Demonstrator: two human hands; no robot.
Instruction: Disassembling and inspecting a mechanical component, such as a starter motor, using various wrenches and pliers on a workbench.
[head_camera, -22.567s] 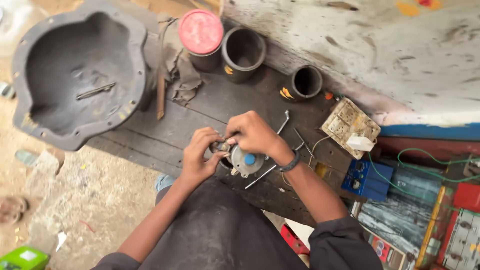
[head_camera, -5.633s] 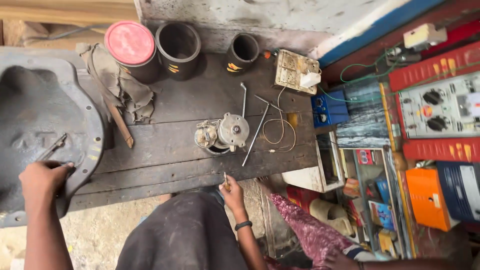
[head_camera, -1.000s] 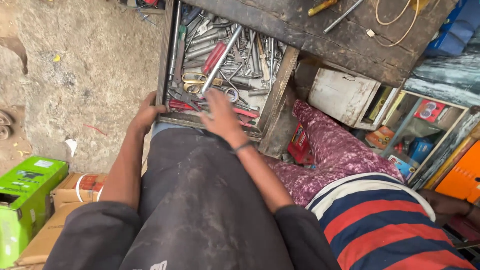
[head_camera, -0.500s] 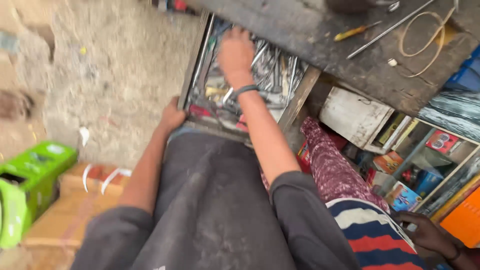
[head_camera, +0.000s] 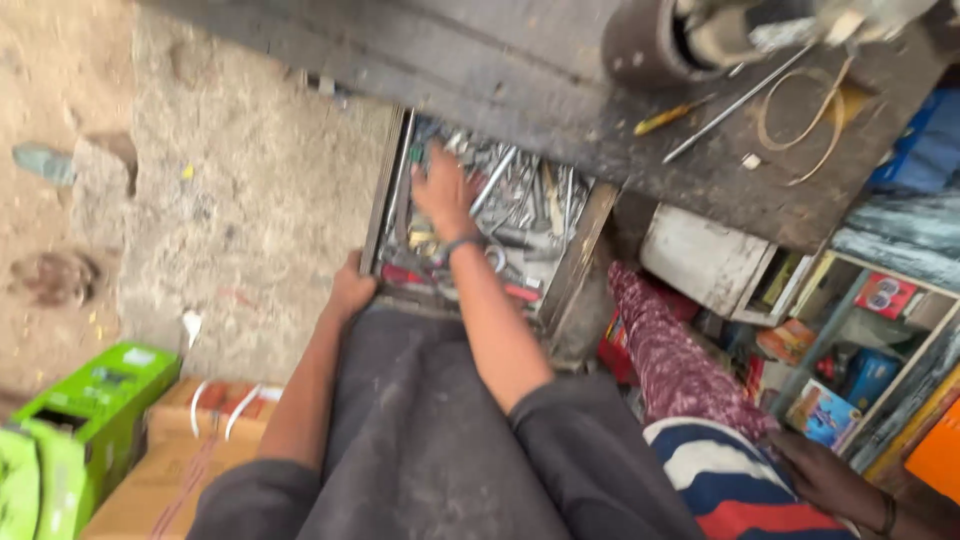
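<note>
Rough concrete floor, dark wooden counter (head_camera: 560, 90) across the top, shelves of boxes at right. At far left we see a green box (head_camera: 85, 420) beside cardboard. Our left hand (head_camera: 350, 290) is curled on the near rim of the open tool drawer (head_camera: 385, 195) under the counter; grip looks closed on the edge, though blur hides the fingers. Our right hand (head_camera: 443, 190) is inside the drawer, fingers spread flat over the heap of wrenches (head_camera: 520, 195), not closed on any tool that we can tell. We judge the step as searching the drawer; the next move calls for closing the fingers on one tool among tangled metal. Wrenches lie under and just right of the right hand. Further right, another person's hand (head_camera: 825, 480) rests on a striped sleeve.
</note>
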